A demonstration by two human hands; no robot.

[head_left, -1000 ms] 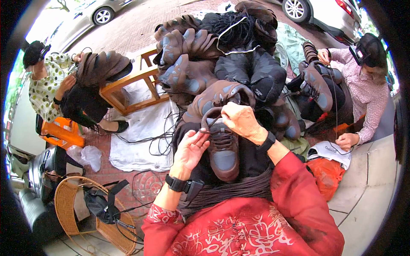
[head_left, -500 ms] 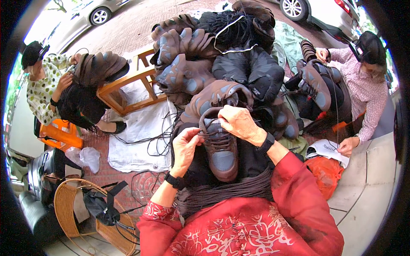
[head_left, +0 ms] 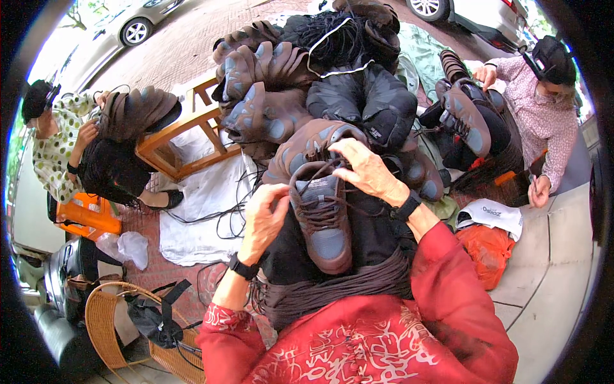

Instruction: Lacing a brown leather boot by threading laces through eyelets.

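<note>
A brown shoe (head_left: 328, 242) with blue-grey panels rests on my lap, toe toward me. Dark laces (head_left: 323, 214) criss-cross its tongue. At the left edge of its opening is my left hand (head_left: 265, 214), thumb and forefinger pinched; whatever lies between them is too small to make out. Over the right side of the opening, my right hand (head_left: 369, 171) pinches a dark shoelace, its fingers bent. More brown shoes (head_left: 307, 144) lie just beyond. Across my lap runs a thick bundle of brown laces (head_left: 339, 288).
A heap of shoes (head_left: 265, 64) rises ahead, beside a wooden stool frame (head_left: 182, 144) and a white sheet (head_left: 192, 224). One person (head_left: 57, 141) works at left, another (head_left: 543, 121) at right. An orange bag (head_left: 484, 253) and a wicker chair (head_left: 102, 320) flank me.
My right hand has opened its pinch somewhat and shifted up from the tongue. My left hand has moved slightly down and left. The whole view has shifted a little.
</note>
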